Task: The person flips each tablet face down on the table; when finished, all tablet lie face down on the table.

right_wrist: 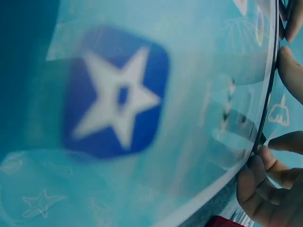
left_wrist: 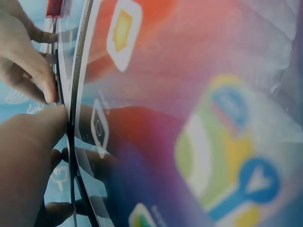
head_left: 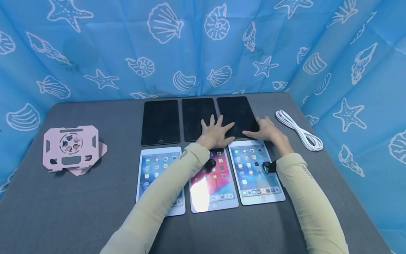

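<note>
Three dark-screened tablets lie in a back row: a left black tablet [head_left: 160,121], a middle black tablet [head_left: 193,118] and a right black tablet [head_left: 236,111]. My left hand [head_left: 215,134] is spread over the inner edges of the middle and right ones, its thumb near the right tablet's lower left corner. At that tablet's lower right corner, my right hand [head_left: 266,128] grips with thumb along the near edge and fingers bent at the side. Lit white tablets lie in front: a left one [head_left: 152,165], a middle one [head_left: 228,180] and a right one [head_left: 253,165].
A pink cut-out metal stand [head_left: 71,160] lies on the grey table [head_left: 79,208] at the left. A coiled white cable [head_left: 298,130] lies beyond my right hand. A blue curtain [head_left: 196,53] with shell prints hangs behind and at the sides.
</note>
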`<action>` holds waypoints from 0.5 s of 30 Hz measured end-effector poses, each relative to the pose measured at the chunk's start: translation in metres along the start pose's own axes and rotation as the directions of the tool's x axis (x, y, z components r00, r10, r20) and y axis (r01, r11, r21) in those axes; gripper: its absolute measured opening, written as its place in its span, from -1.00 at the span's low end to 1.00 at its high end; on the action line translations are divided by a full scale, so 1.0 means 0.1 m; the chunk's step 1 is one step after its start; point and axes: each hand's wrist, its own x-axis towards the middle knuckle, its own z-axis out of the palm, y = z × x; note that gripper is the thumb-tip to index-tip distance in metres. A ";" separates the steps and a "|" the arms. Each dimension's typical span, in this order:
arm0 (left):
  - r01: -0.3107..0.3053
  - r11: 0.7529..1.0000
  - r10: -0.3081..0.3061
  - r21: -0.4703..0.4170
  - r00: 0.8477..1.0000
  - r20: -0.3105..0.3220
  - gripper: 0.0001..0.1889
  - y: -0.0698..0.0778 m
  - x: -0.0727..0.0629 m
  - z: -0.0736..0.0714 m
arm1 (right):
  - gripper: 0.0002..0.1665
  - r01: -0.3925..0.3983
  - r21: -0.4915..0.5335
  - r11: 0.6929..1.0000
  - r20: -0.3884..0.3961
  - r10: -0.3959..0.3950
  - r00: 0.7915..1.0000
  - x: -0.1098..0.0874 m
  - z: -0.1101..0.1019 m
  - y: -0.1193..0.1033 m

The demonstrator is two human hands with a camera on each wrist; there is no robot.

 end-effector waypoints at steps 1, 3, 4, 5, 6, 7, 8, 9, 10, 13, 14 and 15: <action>0.002 1.000 -0.002 -0.007 1.000 -0.006 -0.31 0.00 0.00 0.00 | 0.21 -0.006 0.015 1.000 0.008 0.006 1.000 0.01 0.00 0.01; 0.006 1.000 -0.006 -0.017 1.000 -0.018 -0.31 0.00 0.00 0.01 | 0.24 -0.012 0.059 0.998 0.021 0.011 1.000 0.02 0.01 0.04; 0.007 1.000 -0.008 -0.022 1.000 -0.022 -0.31 0.00 0.01 0.01 | 0.25 -0.011 0.087 0.996 0.025 0.009 1.000 0.02 0.01 0.05; 0.008 1.000 -0.009 -0.026 1.000 -0.027 -0.31 0.00 0.01 0.01 | 0.26 -0.010 0.109 0.994 0.026 0.007 1.000 0.02 0.01 0.06; 0.010 1.000 -0.011 -0.027 0.999 -0.031 -0.32 0.00 0.01 0.01 | 0.27 -0.009 0.137 0.991 0.026 0.006 1.000 0.03 0.01 0.06; 0.010 1.000 -0.011 -0.029 0.999 -0.034 -0.32 0.00 0.01 0.01 | 0.29 -0.008 0.161 0.987 0.027 0.004 1.000 0.03 0.01 0.07; 0.009 1.000 -0.010 -0.030 0.999 -0.037 -0.32 0.00 0.02 0.01 | 0.30 -0.004 0.184 0.983 0.025 -0.001 1.000 0.03 0.01 0.07; 0.009 0.999 -0.010 -0.031 0.999 -0.039 -0.32 0.00 0.02 0.01 | 0.30 0.004 0.204 0.979 0.022 -0.009 1.000 0.03 0.02 0.07; 0.008 0.999 -0.010 -0.034 0.999 -0.042 -0.32 0.00 0.02 0.01 | 0.30 0.012 0.221 0.975 0.017 -0.016 1.000 0.03 0.02 0.07; 0.009 0.999 -0.011 -0.049 0.999 -0.050 -0.32 -0.01 0.03 0.03 | 0.29 0.028 0.263 0.964 0.009 -0.032 0.999 0.04 0.03 0.08; 0.009 0.998 -0.012 -0.055 0.999 -0.053 -0.32 -0.01 0.04 0.03 | 0.29 0.031 0.275 0.961 0.008 -0.034 0.999 0.04 0.04 0.09; 0.009 0.998 -0.013 -0.062 0.998 -0.056 -0.32 -0.02 0.04 0.04 | 0.27 0.032 0.288 0.957 0.007 -0.036 0.999 0.04 0.04 0.09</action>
